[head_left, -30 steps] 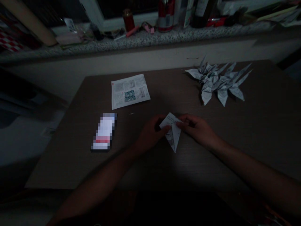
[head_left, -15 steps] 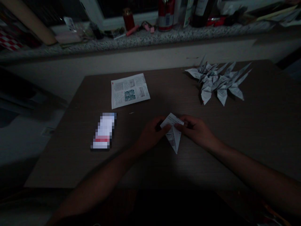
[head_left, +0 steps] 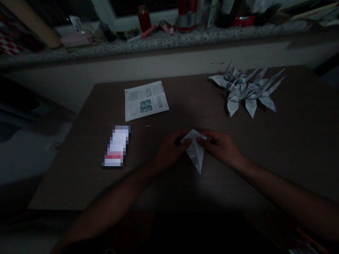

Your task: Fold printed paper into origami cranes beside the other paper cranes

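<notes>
A kite-shaped piece of folded newspaper [head_left: 195,153] is held between my two hands over the near middle of the table, its long point toward me. My left hand [head_left: 172,146] grips its left corner, thumb on top and fingers hidden beneath. On the right corner, my right hand [head_left: 222,146] pinches the paper the same way. Both thumbs lie close together on the upper part of the fold. Beyond my right hand sit several folded newspaper cranes [head_left: 245,90], bunched together with pointed tips sticking up.
A printed paper sheet [head_left: 145,100] lies at the table's back left. Nearer me is a phone [head_left: 116,146] with a lit, blurred screen. Behind the wooden table [head_left: 79,169], a granite windowsill [head_left: 111,49] carries a red can [head_left: 186,17], a jar [head_left: 143,19] and clutter.
The top of the folded paper appears slightly lower and flatter between my thumbs. My hands have barely moved, and the camera view has shifted a little.
</notes>
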### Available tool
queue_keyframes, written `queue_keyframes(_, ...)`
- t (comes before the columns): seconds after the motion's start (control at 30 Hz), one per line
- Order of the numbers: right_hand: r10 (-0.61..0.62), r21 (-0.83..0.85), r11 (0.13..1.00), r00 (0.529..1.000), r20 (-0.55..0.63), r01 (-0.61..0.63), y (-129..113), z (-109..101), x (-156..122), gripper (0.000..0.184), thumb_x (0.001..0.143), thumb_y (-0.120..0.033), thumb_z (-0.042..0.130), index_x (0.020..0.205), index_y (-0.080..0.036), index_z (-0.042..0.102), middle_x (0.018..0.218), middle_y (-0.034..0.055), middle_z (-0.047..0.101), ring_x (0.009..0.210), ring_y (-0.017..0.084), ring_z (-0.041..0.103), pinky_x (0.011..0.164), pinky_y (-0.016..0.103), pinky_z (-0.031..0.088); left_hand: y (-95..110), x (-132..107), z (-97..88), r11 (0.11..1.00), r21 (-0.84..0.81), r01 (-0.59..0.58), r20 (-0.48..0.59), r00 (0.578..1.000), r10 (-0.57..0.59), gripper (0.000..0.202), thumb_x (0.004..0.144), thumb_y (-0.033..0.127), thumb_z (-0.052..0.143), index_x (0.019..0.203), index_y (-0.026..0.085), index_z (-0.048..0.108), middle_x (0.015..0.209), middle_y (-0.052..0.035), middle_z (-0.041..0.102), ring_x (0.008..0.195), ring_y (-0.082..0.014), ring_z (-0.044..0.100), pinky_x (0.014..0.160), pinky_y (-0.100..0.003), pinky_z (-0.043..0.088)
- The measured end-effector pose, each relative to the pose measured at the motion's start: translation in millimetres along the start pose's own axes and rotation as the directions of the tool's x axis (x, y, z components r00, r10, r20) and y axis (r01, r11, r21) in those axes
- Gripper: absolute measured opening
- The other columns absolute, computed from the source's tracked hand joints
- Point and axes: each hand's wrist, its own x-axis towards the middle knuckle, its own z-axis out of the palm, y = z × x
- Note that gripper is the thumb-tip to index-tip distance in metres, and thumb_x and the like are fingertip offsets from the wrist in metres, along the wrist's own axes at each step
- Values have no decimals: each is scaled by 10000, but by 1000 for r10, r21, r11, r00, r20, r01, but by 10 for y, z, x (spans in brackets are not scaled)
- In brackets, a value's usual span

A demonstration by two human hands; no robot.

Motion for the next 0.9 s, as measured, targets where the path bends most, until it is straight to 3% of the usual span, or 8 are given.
queue_keyframes(0.27, 5, 19, 1000, 999, -32, -4, -23, -32, -9, 255, 898, -432, 662, 958, -207, 766, 604, -22, 518, 545, 142, 454, 489, 271, 319, 32, -22, -21, 999, -50, -21, 73, 997, 25, 325, 953, 334, 650, 1248, 201, 682, 1224, -76, 730, 1106, -252, 690, 953, -379, 554)
queue_keyframes(0.43, -15, 31, 999, 999, -45, 17, -45, -26, -11, 222, 901, -408, 665, 944, -210, 758, 607, -31, 494, 538, 133, 437, 487, 269, 307, 11, -11, -13, 997, -46, -63, 53, 996, 65, 312, 962, 275, 628, 1264, 194, 640, 1204, -74, 711, 1089, -230, 678, 946, -360, 544)
queue_keyframes(0.73, -68, 32, 997, 997, -49, 70, 1, -20, -14, 201, 892, -368, 665, 1017, -235, 748, 603, -40, 458, 545, 143, 422, 503, 275, 309, 39, -14, -19, 994, -3, -113, 54, 992, 113, 201, 962, 183, 597, 1134, 218, 694, 1149, -37, 728, 1056, -195, 673, 946, -326, 521)
queue_keyframes(0.9, -59, 164, 985, 998, 26, 54, -20, -32, -13, 271, 961, -439, 585, 1065, -233, 728, 744, 9, 612, 641, 169, 543, 576, 296, 415, 12, -16, -30, 992, 33, -126, 13, 992, 125, 231, 933, 137, 589, 1105, 211, 724, 1123, -30, 744, 1018, -190, 680, 890, -306, 523)
